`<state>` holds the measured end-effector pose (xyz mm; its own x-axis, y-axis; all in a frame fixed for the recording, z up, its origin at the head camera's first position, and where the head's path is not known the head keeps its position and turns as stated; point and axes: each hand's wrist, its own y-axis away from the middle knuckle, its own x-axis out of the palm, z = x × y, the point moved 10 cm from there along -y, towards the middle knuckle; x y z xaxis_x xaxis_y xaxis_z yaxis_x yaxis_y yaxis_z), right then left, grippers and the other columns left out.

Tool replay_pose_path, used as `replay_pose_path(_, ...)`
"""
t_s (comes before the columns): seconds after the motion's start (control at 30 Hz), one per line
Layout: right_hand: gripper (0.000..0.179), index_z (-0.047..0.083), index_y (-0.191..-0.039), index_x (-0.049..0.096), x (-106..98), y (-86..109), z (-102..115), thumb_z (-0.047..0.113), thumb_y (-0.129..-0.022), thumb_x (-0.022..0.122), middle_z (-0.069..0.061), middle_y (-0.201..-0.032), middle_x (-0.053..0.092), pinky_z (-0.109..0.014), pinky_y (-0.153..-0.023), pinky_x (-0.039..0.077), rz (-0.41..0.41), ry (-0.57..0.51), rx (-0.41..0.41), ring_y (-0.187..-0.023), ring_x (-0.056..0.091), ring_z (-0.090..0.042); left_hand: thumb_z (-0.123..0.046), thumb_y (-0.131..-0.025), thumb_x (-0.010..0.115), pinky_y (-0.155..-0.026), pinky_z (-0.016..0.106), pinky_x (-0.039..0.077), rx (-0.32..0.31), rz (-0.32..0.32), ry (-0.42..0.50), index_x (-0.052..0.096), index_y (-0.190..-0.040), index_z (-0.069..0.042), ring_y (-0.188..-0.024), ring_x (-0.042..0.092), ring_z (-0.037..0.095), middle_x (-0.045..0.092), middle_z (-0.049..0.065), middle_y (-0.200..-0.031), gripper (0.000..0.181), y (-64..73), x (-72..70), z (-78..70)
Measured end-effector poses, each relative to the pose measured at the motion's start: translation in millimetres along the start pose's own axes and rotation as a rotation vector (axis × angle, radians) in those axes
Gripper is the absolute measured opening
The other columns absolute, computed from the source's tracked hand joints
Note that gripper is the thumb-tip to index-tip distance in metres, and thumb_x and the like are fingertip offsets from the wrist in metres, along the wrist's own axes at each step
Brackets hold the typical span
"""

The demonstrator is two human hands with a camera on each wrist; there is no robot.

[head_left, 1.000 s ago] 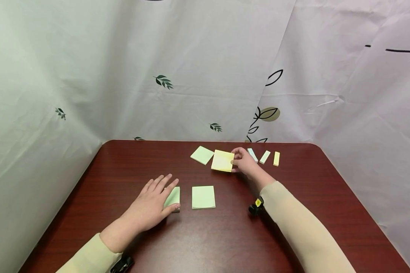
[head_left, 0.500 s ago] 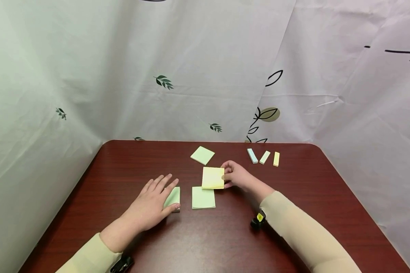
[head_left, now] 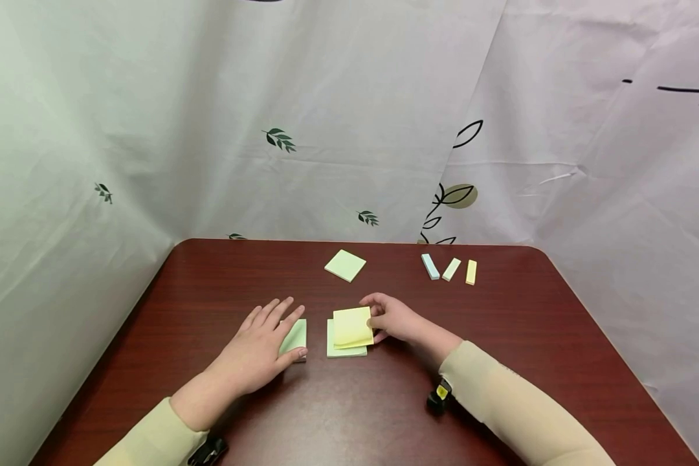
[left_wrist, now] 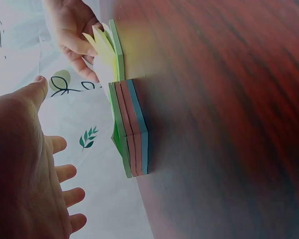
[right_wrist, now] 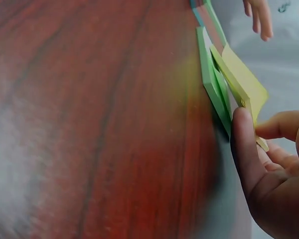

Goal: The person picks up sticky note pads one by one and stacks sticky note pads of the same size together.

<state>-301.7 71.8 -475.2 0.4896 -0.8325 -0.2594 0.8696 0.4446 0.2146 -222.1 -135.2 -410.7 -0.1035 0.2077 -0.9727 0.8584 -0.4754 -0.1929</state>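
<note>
A yellow sticky note pad (head_left: 351,327) is pinched at its right edge by my right hand (head_left: 397,320). It lies tilted over a pale green sticky note pad (head_left: 345,353), whose front and left edges still show. In the right wrist view, the thumb is on one face of the yellow pad (right_wrist: 241,79) and the fingers on the other. My left hand (head_left: 259,353) has its fingers spread above a stack of sticky note pads (head_left: 294,336). The left wrist view shows that stack (left_wrist: 132,129) with green on top, pink layers and blue at the bottom, apart from the palm.
Another pale green pad (head_left: 345,265) lies turned at the back of the dark red wooden table (head_left: 239,272). Three narrow strips stand back right: blue (head_left: 430,266), whitish (head_left: 451,268) and yellow (head_left: 471,272). A patterned white curtain (head_left: 326,129) surrounds the table.
My right hand has brought the yellow pad from beside the back green pad nearer and leftward, over the front green pad. My left hand has stayed in place.
</note>
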Motion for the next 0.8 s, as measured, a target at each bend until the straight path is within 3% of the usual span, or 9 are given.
replay_pose_path(0.23,0.045,0.001,-0.126,0.058,3.8,3.1,3.8,-0.007,-0.082,0.055,-0.008,-0.088,0.053,-0.031,-0.048,0.052,-0.058,0.124,-0.002,-0.056,0.056,-0.017,-0.053,-0.095,0.059,-0.114,0.057,0.021,-0.002,-0.004,0.011,0.039,-0.153,-0.015,-0.143,0.031,0.038,0.034,0.014,-0.157,0.073,0.9,-1.6,0.0)
replay_pose_path(0.4,0.042,0.003,-0.124,0.058,6.9,4.8,6.7,0.0,-0.083,0.066,-0.007,-0.087,0.056,-0.029,-0.045,0.049,-0.069,0.202,0.007,-0.051,0.053,-0.016,-0.055,-0.095,0.057,-0.114,0.057,0.022,-0.001,-0.005,0.01,0.04,-0.153,-0.014,-0.142,0.032,0.039,0.034,0.014,-0.157,0.073,1.6,-2.1,0.4)
replay_pose_path(0.57,0.045,0.006,-0.126,0.058,8.3,3.9,7.2,0.01,-0.085,0.075,-0.007,-0.083,0.056,-0.03,-0.045,0.048,-0.078,0.355,0.002,-0.047,0.051,-0.016,-0.054,-0.095,0.058,-0.114,0.057,0.022,-0.005,0.006,0.006,0.04,-0.153,-0.014,-0.143,0.031,0.038,0.033,0.013,-0.157,0.073,2.0,-0.9,1.0)
replay_pose_path(0.8,0.045,0.008,-0.124,0.06,10.0,4.4,14.9,0.018,-0.084,0.079,-0.001,-0.086,0.059,-0.031,-0.066,0.046,-0.098,0.573,-0.027,-0.072,0.053,-0.015,-0.057,-0.096,0.055,-0.114,0.057,0.022,-0.004,0.009,0.004,0.038,-0.153,-0.014,-0.143,0.031,0.039,0.033,0.013,-0.158,0.073,3.1,-0.3,1.7)
